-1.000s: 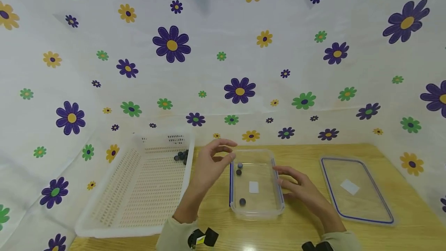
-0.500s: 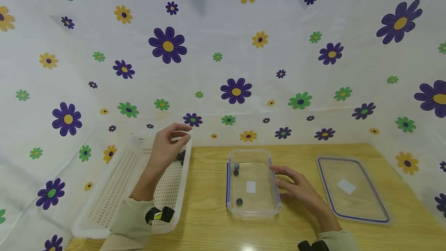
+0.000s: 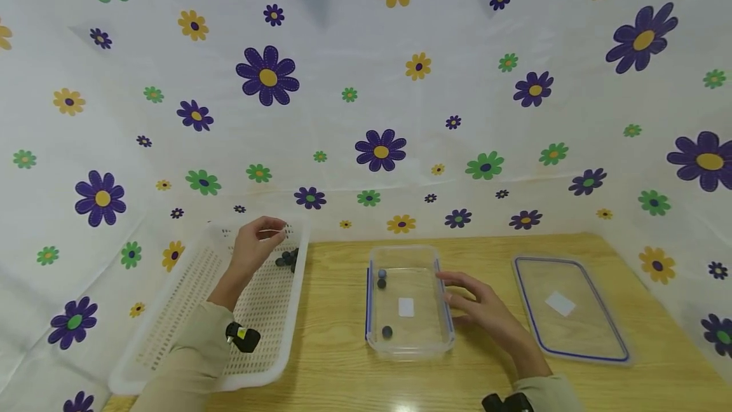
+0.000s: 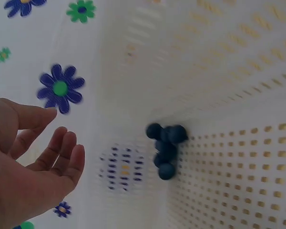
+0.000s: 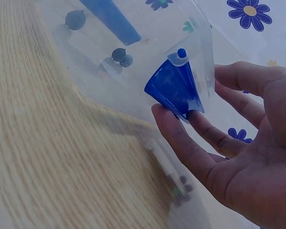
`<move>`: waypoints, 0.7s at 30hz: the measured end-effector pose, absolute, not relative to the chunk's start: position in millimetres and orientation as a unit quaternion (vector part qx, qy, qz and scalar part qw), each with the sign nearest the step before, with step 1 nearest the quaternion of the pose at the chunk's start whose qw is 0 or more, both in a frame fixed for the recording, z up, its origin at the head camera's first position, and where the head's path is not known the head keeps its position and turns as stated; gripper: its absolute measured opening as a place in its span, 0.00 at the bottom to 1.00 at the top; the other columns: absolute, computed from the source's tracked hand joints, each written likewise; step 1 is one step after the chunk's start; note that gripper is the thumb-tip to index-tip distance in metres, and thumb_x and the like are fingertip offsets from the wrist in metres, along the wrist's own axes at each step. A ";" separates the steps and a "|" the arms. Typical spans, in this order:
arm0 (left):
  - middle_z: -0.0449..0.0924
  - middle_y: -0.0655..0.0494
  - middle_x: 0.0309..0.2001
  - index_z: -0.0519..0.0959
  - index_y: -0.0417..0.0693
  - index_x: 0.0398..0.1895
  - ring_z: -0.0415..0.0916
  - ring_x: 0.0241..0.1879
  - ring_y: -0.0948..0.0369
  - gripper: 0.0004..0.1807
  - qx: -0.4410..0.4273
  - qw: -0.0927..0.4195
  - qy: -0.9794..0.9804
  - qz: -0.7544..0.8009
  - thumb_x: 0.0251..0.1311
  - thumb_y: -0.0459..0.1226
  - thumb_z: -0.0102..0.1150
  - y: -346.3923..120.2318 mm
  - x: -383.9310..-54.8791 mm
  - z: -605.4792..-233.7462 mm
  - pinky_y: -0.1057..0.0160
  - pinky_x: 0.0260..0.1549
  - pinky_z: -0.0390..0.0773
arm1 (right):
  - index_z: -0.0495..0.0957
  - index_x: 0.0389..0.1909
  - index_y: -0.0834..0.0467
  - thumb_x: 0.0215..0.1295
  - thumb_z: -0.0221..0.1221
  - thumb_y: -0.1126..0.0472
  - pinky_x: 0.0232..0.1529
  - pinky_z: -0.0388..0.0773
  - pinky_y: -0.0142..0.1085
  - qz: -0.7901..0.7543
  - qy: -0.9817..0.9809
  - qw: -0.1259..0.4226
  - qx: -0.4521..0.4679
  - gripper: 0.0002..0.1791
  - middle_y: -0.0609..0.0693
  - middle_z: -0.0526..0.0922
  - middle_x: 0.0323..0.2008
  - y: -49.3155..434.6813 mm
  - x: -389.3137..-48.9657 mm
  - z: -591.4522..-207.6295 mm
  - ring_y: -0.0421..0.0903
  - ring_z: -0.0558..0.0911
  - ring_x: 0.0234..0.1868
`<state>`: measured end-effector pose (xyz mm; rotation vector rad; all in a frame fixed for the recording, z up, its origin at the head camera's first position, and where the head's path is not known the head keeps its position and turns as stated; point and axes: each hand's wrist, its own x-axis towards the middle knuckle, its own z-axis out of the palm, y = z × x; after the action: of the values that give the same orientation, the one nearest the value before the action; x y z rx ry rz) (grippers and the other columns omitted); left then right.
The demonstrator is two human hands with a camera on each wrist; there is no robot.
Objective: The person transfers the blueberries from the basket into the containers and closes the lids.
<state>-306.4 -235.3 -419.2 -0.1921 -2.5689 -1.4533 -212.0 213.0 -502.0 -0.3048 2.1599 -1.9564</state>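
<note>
My left hand [image 3: 251, 250] is raised over the white basket [image 3: 264, 316]. Its fingers are loosely bent and hold nothing. In the left wrist view, a small cluster of dark blueberries [image 4: 167, 149] lies against the basket wall, apart from the hand [image 4: 35, 167]. At the right side of a clear plastic container [image 3: 420, 342], my right hand [image 3: 483, 310] touches the wall with extended fingertips. Close up, these fingers [image 5: 183, 138] rest by a blue side clip [image 5: 174, 86]. Inside the container lie three blueberries: two together [image 3: 382, 278] and another [image 3: 387, 332] nearer me.
A clear lid with a blue seal [image 3: 572, 336] lies flat on the wooden table [image 3: 337, 323], right of the container. Behind rises a white flower-patterned sheet [image 3: 337, 119]. A white label [image 3: 406, 307] shows on the container floor.
My left hand has moved left from beside the container to above the basket, lowering slightly in the last half second. The right hand stays at the container. The view shifts slightly.
</note>
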 end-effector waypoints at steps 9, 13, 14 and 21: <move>0.75 0.34 0.62 0.74 0.32 0.63 0.74 0.58 0.44 0.21 0.019 0.003 -0.839 -0.544 0.74 0.36 0.57 -254.4 -328.2 -453.6 0.43 0.58 0.74 | 0.68 0.73 0.61 0.76 0.59 0.57 0.50 0.84 0.52 -0.667 0.732 0.101 -0.097 0.29 0.66 0.62 0.73 212.0 -210.7 -501.3 0.72 0.64 0.71; 0.74 0.32 0.62 0.74 0.31 0.63 0.74 0.58 0.42 0.20 0.046 -0.019 -0.854 -0.517 0.73 0.33 0.56 -258.8 -332.1 -467.7 0.41 0.58 0.74 | 0.68 0.73 0.60 0.76 0.59 0.56 0.50 0.84 0.51 -0.660 0.738 0.101 -0.093 0.29 0.65 0.63 0.72 211.7 -210.7 -500.7 0.71 0.64 0.71; 0.73 0.32 0.62 0.74 0.31 0.63 0.73 0.58 0.40 0.20 0.047 -0.021 -0.859 -0.509 0.73 0.32 0.56 -260.1 -332.7 -470.8 0.41 0.57 0.74 | 0.68 0.73 0.60 0.76 0.60 0.56 0.50 0.84 0.51 -0.660 0.738 0.102 -0.092 0.29 0.65 0.63 0.72 211.7 -210.8 -500.5 0.71 0.65 0.71; 0.74 0.30 0.60 0.76 0.28 0.59 0.72 0.58 0.40 0.19 0.050 -0.047 -0.866 -0.495 0.67 0.28 0.59 -267.0 -333.6 -487.8 0.47 0.46 0.75 | 0.68 0.73 0.61 0.76 0.59 0.57 0.51 0.84 0.51 -0.665 0.733 0.104 -0.098 0.28 0.66 0.62 0.72 212.2 -211.2 -500.0 0.72 0.63 0.71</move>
<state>-333.6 -267.0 -487.8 0.1619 -2.8063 -1.6025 -211.2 212.2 -500.0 -0.2893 2.1615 -1.9614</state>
